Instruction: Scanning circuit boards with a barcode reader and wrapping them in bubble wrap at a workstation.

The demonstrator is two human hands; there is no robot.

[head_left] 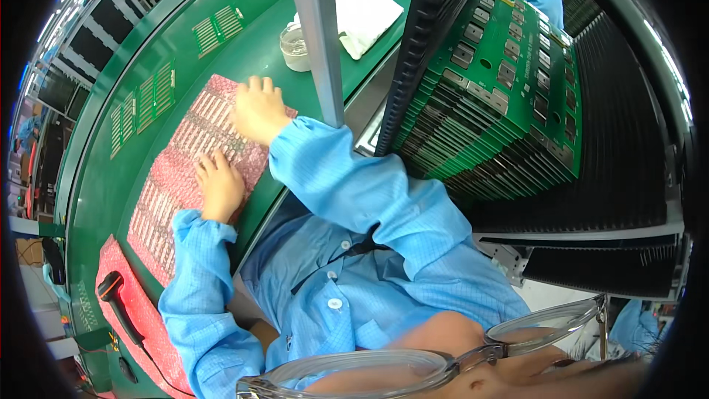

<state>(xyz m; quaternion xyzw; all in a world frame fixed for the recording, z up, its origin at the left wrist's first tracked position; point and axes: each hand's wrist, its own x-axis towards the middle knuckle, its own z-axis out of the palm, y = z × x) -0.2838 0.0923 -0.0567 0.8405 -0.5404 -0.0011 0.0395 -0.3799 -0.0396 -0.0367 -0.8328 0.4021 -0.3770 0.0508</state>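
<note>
Pink bubble wrap [175, 165], long axis along the near edge of the green desk [258, 53], left hand [221, 186] open mid-sheet, right hand [260, 112] open on its right end.

Smock [354, 277], light blue, grid-patterned; pale round buttons [334, 304] run down its front; long sleeves [340, 159], gathered cuffs [214, 226] flank it; clear-framed glasses [465, 360] sit above smock.

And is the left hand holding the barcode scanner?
No, the barcode scanner lies on pink bubble wrap, clear of the left hand.
</note>
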